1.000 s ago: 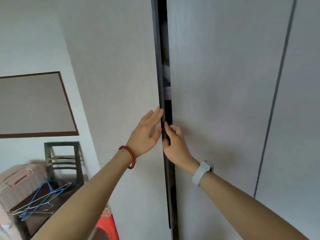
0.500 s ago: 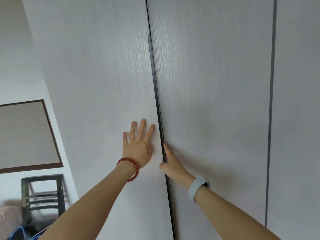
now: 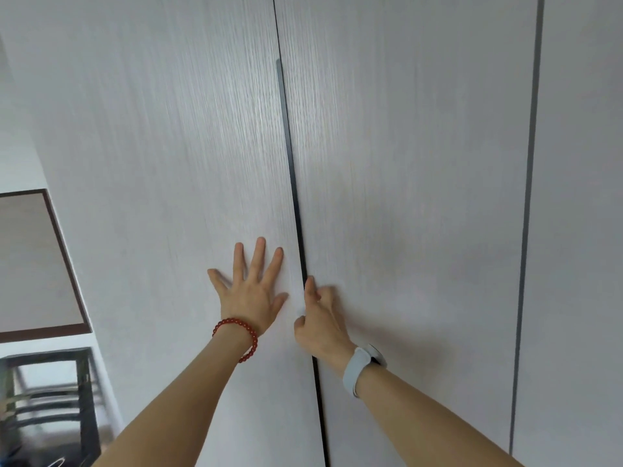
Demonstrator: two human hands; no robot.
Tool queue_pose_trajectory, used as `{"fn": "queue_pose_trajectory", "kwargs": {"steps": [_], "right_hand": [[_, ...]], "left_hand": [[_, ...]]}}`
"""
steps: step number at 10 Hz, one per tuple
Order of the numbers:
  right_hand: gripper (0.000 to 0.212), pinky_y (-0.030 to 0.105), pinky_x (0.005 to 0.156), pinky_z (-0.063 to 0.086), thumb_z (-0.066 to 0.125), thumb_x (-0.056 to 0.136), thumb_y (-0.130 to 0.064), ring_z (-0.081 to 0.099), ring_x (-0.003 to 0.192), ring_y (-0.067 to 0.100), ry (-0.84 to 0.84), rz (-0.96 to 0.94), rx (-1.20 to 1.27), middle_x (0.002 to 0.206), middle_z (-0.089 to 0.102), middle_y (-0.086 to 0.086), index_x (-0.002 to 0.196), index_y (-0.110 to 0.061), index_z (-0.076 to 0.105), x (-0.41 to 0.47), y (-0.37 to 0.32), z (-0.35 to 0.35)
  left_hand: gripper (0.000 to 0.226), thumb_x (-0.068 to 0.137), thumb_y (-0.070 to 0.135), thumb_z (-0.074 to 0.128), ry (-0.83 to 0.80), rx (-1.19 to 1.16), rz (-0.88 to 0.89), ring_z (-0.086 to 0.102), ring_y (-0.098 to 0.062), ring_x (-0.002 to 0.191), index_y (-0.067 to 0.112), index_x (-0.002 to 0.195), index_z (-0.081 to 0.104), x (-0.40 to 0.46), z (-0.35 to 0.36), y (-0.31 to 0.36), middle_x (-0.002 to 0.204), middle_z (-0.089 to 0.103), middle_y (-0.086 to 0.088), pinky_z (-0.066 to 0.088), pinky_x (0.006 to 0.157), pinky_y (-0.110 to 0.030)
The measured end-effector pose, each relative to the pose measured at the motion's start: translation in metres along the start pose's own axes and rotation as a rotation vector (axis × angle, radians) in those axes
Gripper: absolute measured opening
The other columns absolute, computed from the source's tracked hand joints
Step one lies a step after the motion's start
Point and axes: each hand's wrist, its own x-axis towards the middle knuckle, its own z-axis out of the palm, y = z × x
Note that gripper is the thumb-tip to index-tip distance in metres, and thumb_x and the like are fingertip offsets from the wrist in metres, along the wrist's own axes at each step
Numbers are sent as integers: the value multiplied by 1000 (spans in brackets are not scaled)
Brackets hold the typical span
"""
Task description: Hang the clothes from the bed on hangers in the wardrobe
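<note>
Wardrobe doors [image 3: 404, 163] are seen shut, a thin dark seam [image 3: 290, 156] running between the two pale panels. The left hand [image 3: 249, 294] is laid flat on the left panel, grip wide, fingers splayed, a red bead bracelet [image 3: 237, 335] worn at the wrist. The right hand [image 3: 320, 321] is set at the seam, fingers curled against the door edge, a pale watch [image 3: 362, 365] strapped on. Clothes are not seen.

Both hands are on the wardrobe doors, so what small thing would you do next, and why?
Probably lift both hands away. The left hand lies flat on the left door, the right hand rests at the dark handle strip, and the doors look shut, no gap showing.
</note>
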Motion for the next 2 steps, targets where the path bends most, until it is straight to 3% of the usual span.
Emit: {"fn": "queue_pose_trajectory", "kwargs": {"steps": [1, 2], "right_hand": [[72, 37, 98, 32, 42, 91, -24, 28, 124, 27, 108, -54, -341, 138, 24, 11, 145, -9, -3, 4, 2, 4], [75, 38, 96, 32, 43, 90, -26, 28, 123, 27, 119, -68, -387, 138, 25, 9, 146, -13, -7, 4, 8, 4]], "left_hand": [[90, 87, 63, 36, -10, 68, -1, -26, -35, 136, 33, 127, -39, 4, 3, 2, 135, -46, 0, 16, 102, -68], [109, 80, 60, 54, 49, 41, -9, -28, -35, 133, 34, 130, -39, 5, 14, 0, 143, -40, 1, 19, 98, -71]]}}
